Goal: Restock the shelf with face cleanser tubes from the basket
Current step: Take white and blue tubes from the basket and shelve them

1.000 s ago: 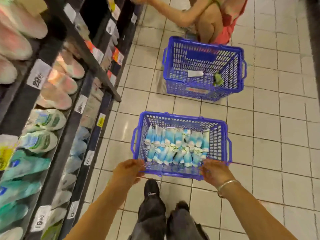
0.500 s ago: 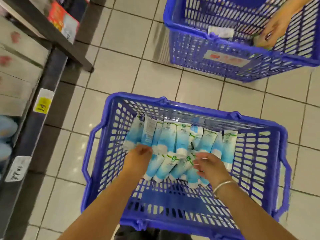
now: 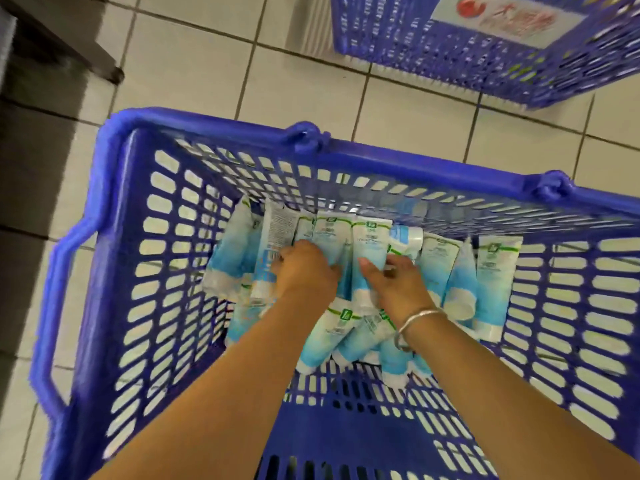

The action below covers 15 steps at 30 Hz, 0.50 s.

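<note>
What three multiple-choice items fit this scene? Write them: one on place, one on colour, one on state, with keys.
1. Where do the tubes lie?
A. in the near basket
B. on the floor tiles
C. on a shelf

2. What colour is the near basket?
A. red
B. blue
C. green

3. What is the left hand doing?
A. hanging idle
B. holding the basket's handle
C. gripping tubes

Key: 1 A, they fill its far end; 2 B, its lattice walls are blue; 3 C, fingers curl among tubes, as the right hand, wearing a bracelet, also does.
</note>
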Motion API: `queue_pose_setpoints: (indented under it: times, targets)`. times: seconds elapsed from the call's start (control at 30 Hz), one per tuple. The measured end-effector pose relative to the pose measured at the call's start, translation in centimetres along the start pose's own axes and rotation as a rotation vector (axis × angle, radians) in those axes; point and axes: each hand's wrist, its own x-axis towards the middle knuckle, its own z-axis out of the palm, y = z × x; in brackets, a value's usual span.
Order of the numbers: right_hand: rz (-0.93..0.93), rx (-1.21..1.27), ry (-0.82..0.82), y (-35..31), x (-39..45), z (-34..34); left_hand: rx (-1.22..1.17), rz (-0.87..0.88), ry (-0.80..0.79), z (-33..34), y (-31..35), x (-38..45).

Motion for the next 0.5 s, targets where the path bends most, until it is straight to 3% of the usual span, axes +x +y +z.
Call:
queue_pose_setpoints:
  times: [0.13,0.37,0.5]
  targets:
    - [0.106,-0.024,0.037,-0.8,0.8,1.3,0.090,0.030,-0.109,-0.9,0.5,0.8]
    - [0.241,0.006,0.015,-1.8,-2.5,-0.2,-0.588,-0.066,-0.280,-2.0,-2.9,-3.5]
    - [0.275,0.000,0.027,-2.4,-6.4,-1.5,-0.798,-0.092,-0.305,-3.8,-5.3,-8.2]
